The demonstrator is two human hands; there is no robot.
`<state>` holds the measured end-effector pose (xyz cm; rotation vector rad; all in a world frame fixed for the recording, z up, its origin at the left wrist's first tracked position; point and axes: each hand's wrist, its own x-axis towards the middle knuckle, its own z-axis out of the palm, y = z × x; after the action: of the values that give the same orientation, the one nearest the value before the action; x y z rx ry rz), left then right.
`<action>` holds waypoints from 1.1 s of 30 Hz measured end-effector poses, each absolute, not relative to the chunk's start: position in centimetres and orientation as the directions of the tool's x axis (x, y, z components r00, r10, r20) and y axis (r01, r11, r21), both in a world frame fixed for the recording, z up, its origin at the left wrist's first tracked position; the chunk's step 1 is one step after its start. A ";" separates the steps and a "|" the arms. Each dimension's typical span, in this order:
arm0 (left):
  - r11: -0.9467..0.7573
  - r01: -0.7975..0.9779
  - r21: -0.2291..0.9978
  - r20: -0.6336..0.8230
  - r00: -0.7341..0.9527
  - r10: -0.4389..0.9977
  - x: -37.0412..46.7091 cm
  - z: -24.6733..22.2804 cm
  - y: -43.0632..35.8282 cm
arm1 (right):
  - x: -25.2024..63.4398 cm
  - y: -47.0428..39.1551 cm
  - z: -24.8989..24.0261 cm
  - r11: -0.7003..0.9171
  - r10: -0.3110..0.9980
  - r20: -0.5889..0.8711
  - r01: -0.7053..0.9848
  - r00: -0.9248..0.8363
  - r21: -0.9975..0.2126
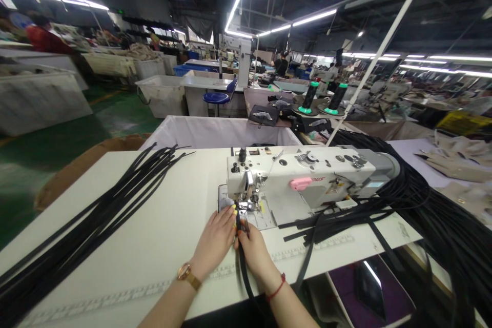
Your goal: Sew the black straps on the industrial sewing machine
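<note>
A white sewing machine point(280, 177) stands on the pale table, a pink piece on its front. One black strap point(244, 271) runs from the needle area down over the table's front edge. My left hand point(216, 236) lies with fingers together on the strap's left side, fingertips close to the presser foot. On the right side, my right hand point(251, 246) is closed around the strap just below the foot, with a small dark pointed tool point(246, 225) at its fingers. The strap end under the foot is hidden.
Long black straps point(111, 205) lie across the table's left side. More straps point(415, 189) are heaped behind and right of the machine. A ruler tape point(126, 294) runs along the front edge. Two thread cones stand behind. A lined bin point(226, 132) adjoins the far edge.
</note>
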<state>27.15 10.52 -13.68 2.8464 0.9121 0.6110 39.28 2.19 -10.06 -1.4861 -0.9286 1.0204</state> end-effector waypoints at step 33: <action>-0.814 0.537 0.220 0.351 0.735 0.580 27.2 -13.5 10.4 | 39.5 1.7 -10.4 -0.129 0.936 -0.102 0.060 0.337 -0.990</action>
<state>27.20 10.42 -13.51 2.8286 0.9131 0.6244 39.45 1.70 -10.37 -1.4960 -0.9512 0.9949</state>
